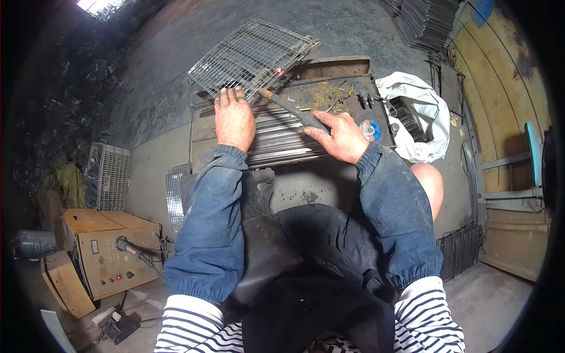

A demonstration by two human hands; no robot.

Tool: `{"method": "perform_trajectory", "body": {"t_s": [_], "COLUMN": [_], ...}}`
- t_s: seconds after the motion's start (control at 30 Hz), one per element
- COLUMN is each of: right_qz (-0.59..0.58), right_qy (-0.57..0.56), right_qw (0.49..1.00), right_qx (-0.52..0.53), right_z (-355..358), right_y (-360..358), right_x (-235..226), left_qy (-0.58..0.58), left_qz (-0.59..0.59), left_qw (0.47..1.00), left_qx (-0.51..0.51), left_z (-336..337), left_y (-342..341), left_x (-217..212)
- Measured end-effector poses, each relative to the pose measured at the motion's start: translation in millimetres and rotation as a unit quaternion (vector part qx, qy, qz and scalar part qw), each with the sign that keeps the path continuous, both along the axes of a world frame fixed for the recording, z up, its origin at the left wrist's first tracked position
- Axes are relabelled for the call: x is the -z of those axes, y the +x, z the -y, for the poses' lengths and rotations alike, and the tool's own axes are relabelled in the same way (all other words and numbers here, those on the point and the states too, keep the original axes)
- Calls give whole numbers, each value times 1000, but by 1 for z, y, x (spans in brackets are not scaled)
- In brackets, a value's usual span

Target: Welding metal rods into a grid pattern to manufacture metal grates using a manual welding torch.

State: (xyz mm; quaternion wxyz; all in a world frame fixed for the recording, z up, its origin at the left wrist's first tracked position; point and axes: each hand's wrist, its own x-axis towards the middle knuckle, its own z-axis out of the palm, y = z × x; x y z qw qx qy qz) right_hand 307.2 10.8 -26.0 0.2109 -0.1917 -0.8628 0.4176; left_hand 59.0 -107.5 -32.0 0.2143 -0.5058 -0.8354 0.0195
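Note:
A wire grid panel (250, 53) lies tilted over the far left part of a low metal worktable (203, 132). My left hand (234, 120) is on its near edge, fingers bent over the wires and thumb hidden. In my right hand (341, 136) is a welding torch (294, 110) with a dark grey handle. Its copper-brown nozzle points up and left, close to the panel's near edge. Just beyond the nozzle, a small red-hot spot (279, 72) glows on the wires. Several bright metal strips (282, 141) lie side by side below the torch.
Right of my right hand are a blue-rimmed disc (370, 130) and a white sack (438, 126) with dark wire pieces. An orange welding machine (112, 253) stands at lower left, a light crate (112, 176) behind it. Dark panels (424, 23) are stacked at the far right.

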Motion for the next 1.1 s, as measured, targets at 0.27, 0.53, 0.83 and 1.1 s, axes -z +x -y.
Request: {"method": "perform_trajectory", "body": {"t_s": [0.27, 0.53, 0.83, 1.1], "right_qz": [7, 28, -56, -1], "right_qy": [17, 13, -15, 9], "right_qw": [1000, 1000, 998, 1000], "right_qx": [5, 2, -14, -1], "right_z": [0, -1, -2, 0], "right_y": [-3, -3, -7, -4], "right_x": [4, 2, 14, 5], "left_qy": [6, -8, 7, 19], "left_qz": [8, -9, 28, -11], "left_qw": [1000, 1000, 999, 1000], "left_qx": [3, 6, 14, 10], "left_z": [-1, 1, 2, 0], "left_y": [2, -2, -5, -2], "left_x": [-1, 4, 8, 8]}}
